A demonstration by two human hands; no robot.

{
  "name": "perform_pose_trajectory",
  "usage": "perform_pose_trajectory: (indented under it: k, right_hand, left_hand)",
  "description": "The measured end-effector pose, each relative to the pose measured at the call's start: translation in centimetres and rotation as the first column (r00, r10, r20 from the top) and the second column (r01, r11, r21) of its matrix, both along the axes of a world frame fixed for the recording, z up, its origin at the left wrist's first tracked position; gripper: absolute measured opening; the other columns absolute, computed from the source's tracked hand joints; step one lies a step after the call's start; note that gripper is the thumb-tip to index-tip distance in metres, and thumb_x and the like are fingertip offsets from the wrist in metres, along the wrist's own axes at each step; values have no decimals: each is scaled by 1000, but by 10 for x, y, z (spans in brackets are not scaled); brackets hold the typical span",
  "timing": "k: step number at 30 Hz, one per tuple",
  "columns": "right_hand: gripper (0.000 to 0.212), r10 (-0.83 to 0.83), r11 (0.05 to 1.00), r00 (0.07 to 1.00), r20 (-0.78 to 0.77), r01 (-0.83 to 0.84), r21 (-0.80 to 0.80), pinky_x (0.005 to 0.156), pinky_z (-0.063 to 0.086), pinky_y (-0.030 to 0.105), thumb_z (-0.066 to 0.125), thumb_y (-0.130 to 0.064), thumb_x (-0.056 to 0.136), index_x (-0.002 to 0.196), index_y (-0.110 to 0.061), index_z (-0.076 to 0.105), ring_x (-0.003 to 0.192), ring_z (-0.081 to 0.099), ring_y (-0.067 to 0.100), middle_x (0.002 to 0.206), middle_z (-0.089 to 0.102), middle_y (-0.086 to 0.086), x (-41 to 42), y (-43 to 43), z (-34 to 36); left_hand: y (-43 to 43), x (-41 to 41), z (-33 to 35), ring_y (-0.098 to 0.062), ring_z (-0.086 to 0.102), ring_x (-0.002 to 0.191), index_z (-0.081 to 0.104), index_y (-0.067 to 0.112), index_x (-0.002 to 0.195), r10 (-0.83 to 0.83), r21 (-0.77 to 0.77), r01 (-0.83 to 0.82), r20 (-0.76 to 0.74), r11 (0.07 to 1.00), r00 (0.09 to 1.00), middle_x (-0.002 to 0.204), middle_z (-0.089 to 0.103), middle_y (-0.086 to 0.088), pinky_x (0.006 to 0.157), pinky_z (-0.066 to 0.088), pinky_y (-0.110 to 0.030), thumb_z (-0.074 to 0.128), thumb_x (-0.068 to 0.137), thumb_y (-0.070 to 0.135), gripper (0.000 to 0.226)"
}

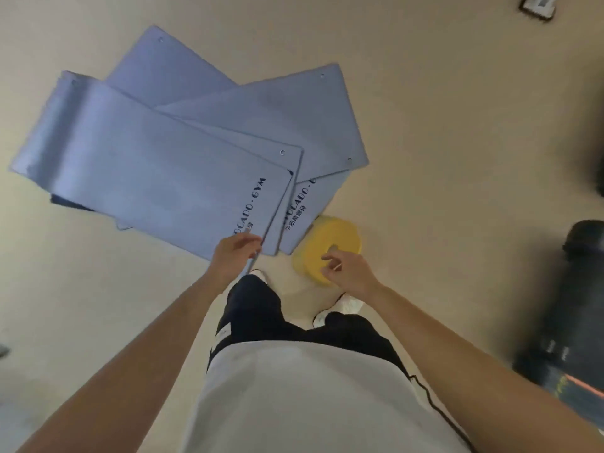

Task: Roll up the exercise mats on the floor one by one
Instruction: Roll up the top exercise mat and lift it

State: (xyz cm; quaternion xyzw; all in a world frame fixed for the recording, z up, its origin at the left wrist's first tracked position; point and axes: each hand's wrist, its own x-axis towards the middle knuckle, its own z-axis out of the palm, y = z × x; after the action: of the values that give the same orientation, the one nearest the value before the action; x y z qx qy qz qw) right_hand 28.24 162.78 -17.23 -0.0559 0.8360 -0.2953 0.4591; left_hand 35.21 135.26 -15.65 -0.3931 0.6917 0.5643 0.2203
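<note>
Blue-grey foam fills most of the head view. Several exercise mats lie flat and unrolled on the beige floor, fanned over one another left of centre.

The top mat runs from the far left down toward you, and its near end carries dark lettering that ends in "GYM". A second mat shows as a strip just under its right edge, with a metal eyelet at the corner. A third mat lies angled to the right, and a fourth mat sticks out at the far side of the pile. A printed mat end pokes out low on the right.

Your left hand is at the near corner of the top mat. Its fingers are curled round the edge, though blur softens the detail. Your right hand hangs apart from the mats, above a yellow block. Its fingers are loosely bent and hold nothing.

The yellow block sits on the floor just beside the printed mat end. Well to the right stands a black cylinder with an orange stripe low on it.

Nearest you are white shoes, dark shorts and a white shirt. A thin black cable runs across the shirt.
</note>
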Motion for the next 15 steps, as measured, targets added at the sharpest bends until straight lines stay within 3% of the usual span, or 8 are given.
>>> perform_pose_trajectory:
  k: [5,8,12,15]
  right_hand:
    - [31,238,966,971,-14,-235,105,75,44,28,71,-36,95,121,-21,71,93,64,15,101,71,-3,-53,-21,-2]
    - [34,314,941,950,7,-312,134,75,45,27,73,-36,92,124,-22,69,94,66,15,101,68,-6,-77,-56,-9]
    - [34,431,895,903,5,-428,125,70,44,17,66,-33,97,128,-21,67,80,68,7,101,65,-11,-112,-107,-36]
    - [33,494,861,870,-17,-486,150,84,54,32,68,-32,96,126,-20,69,91,66,13,100,67,-9,-143,-137,-78]
  left_hand:
    - [14,26,-2,-17,70,86,74,9,111,234,133,-229,-19,964,972,99,77,-9,79,52,-20,62,100,10,17]
    - [10,38,-26,-20,70,88,75,9,111,284,172,-281,8,944,959,100,77,-10,79,51,-21,63,99,10,16]
    - [-10,35,-77,-22,73,93,76,18,108,331,153,-338,71,929,941,99,78,0,81,50,-27,66,96,17,15]
    - [-27,15,-123,-23,72,96,75,20,109,431,124,-441,105,889,896,99,77,0,86,55,-31,66,97,20,15]
